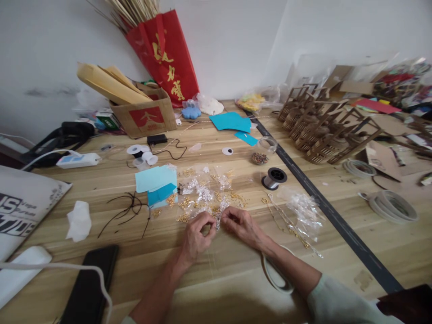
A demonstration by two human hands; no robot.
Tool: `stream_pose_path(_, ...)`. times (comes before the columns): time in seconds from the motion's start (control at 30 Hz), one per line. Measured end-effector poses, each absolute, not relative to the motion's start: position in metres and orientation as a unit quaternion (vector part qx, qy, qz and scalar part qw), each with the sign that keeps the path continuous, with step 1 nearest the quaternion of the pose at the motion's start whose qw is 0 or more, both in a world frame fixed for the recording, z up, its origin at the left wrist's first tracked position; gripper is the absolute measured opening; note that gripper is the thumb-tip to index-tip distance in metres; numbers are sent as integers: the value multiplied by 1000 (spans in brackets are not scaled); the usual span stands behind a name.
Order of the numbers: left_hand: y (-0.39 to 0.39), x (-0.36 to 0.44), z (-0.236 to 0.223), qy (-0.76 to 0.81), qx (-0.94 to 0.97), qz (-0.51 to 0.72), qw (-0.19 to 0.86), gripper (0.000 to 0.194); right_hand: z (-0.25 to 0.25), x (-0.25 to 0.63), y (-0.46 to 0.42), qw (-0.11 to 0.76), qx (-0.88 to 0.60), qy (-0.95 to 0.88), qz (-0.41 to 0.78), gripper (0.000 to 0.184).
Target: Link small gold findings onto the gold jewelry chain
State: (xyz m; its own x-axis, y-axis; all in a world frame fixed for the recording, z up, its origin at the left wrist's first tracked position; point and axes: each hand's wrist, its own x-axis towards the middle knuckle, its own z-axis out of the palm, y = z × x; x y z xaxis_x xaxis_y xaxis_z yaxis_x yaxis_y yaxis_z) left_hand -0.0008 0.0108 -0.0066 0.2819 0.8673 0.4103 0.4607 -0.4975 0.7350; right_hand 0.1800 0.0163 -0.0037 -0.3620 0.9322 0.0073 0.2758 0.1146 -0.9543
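Over a wooden table, my left hand (197, 236) is closed in a pinch, thumb and forefinger forming a ring. My right hand (242, 226) faces it just to the right, fingers pressed together. Whatever lies between the fingertips is too small to make out; a faint thin line runs down below my left hand. Just beyond both hands lie silver beads (204, 192) and gold beads (238, 198), some on small clear bags. A spool of silver wire (273, 178) stands farther right. Gold and silver chains (286, 220) lie right of my right hand.
Blue paper sheets (157, 177) and black cords (130, 209) lie left. A phone (91, 283) and white cable (84, 267) are near front left. A jar of beads (260, 157) lies behind the spool. Wooden lantern-like frames (317, 146) stand back right, beyond a black strip (324, 204).
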Motion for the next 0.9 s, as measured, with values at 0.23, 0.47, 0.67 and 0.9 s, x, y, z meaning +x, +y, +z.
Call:
stream_pose_path(0.23, 9, 1, -6, 409, 777, 405, 255, 14, -2, 178, 15, 322, -445, -702, 453, 12)
stream_pose_path(0.47, 8, 2, -1, 432, 757, 396, 289, 14, -4, 180, 18, 335, -442, -650, 520, 16)
stream_pose_path(0.67, 11, 0, -2, 460, 752, 372, 291, 12, -6, 177, 19, 381, -410, -532, 636, 33)
stream_pose_path(0.9, 11, 1, -4, 462, 753, 367, 290, 12, 5, 177, 22, 415, -408, -461, 670, 35)
